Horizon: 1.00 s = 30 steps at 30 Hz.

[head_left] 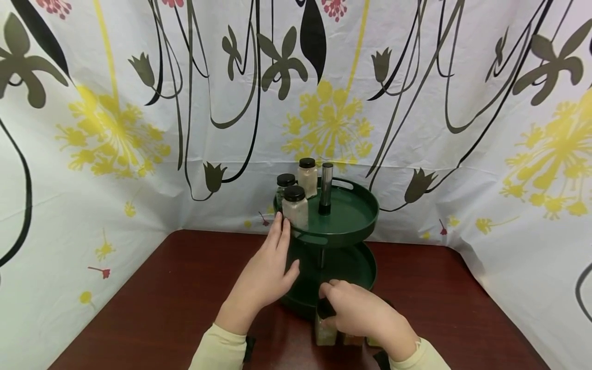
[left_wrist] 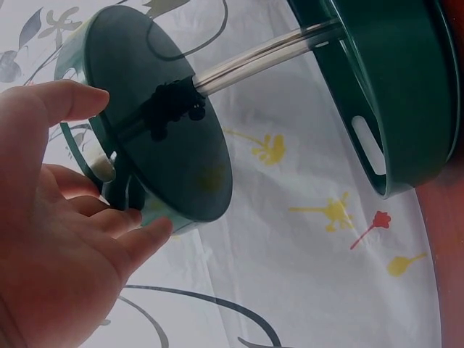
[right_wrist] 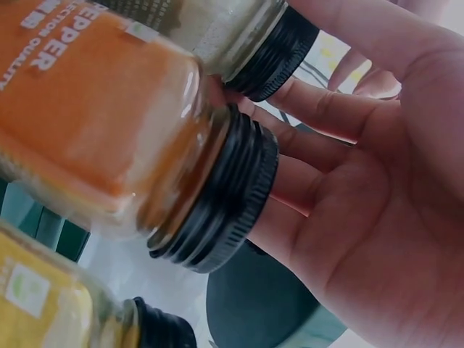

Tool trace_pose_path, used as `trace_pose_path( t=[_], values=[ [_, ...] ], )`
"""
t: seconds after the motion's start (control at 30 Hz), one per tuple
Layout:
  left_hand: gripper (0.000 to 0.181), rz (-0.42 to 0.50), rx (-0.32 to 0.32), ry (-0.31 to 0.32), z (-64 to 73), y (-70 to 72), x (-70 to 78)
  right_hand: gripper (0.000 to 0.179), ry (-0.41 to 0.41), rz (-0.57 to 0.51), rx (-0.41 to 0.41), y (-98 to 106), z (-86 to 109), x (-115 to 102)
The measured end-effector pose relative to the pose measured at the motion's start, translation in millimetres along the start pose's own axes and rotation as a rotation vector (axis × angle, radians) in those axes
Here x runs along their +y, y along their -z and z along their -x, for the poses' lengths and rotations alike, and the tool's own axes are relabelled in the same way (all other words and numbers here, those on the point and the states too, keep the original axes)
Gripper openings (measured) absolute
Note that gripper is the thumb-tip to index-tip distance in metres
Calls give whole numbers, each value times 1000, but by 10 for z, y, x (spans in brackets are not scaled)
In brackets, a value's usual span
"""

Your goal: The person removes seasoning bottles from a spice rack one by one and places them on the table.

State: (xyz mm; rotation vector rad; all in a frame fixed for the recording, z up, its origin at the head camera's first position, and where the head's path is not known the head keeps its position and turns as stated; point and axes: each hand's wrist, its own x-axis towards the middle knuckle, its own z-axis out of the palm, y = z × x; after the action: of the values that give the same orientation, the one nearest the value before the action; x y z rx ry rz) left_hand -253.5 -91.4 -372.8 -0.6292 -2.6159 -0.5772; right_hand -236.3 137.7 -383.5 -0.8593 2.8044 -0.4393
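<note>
A green two-tier turntable rack point(head_left: 344, 234) stands on the table. My left hand point(head_left: 263, 272) rests its nearly straight fingertips on the left front rim of the upper tier; in the left wrist view, the thumb point(left_wrist: 80, 101) lies along that edge. Several inches lower, my right hand point(head_left: 358, 308) pinches the black lid of a pale spice jar point(head_left: 326, 331) at the rack's front. To its right are an orange pepper jar point(right_wrist: 94, 116) and a yellow spice jar point(right_wrist: 43, 297), partly hidden by the hand in the head view.
On the upper tier's left side are a whitish jar point(head_left: 296, 211), a pale jar point(head_left: 308, 181) and a darker jar point(head_left: 279, 194), all black-lidded. A metal post point(head_left: 326, 185) rises through the tier. Patterned cloth point(head_left: 185, 154) encloses the dark red table point(head_left: 185, 303).
</note>
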Motion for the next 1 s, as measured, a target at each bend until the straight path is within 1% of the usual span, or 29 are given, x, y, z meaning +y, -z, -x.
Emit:
trace_pose_path(
  t=[0.1,0.17,0.23,0.3,0.33,0.4,0.5,0.57,0.63,0.67,0.73,0.83,0.9,0.93,1.0],
  values=[
    [88,-1,1,3,7,-9,-5,41,-8,0,-10,1,1,-5],
    [87,-2,4,3,11,-15,-4,40,-3,19,-5,14,25,-23],
    [87,-6,11,1,10,-23,-1,40,26,42,22,42,68,-48],
    [86,-13,33,-12,13,-30,6,39,71,63,80,95,132,-98],
    [85,-21,45,-19,12,-34,11,38,99,82,122,125,168,-130],
    [82,-37,81,-42,12,-46,16,35,158,112,232,182,233,-192],
    [78,-65,120,-65,12,-46,29,29,240,159,441,232,295,-263],
    [77,-83,129,-72,9,-40,41,29,277,181,586,242,313,-277],
    [76,-99,120,-70,9,-27,57,30,307,183,709,246,314,-266],
    [76,-109,117,-71,9,-21,66,32,318,183,759,249,311,-256],
    [75,-128,114,-71,12,-11,85,37,330,182,829,260,305,-233],
    [74,-150,131,-77,17,-3,124,51,347,192,883,281,278,-191],
    [72,-158,145,-79,21,-5,157,63,335,206,884,290,260,-166],
    [72,-160,153,-80,25,-8,176,68,317,202,869,292,252,-155],
    [70,-168,169,-84,32,-17,215,77,245,166,794,294,244,-140]
  ],
)
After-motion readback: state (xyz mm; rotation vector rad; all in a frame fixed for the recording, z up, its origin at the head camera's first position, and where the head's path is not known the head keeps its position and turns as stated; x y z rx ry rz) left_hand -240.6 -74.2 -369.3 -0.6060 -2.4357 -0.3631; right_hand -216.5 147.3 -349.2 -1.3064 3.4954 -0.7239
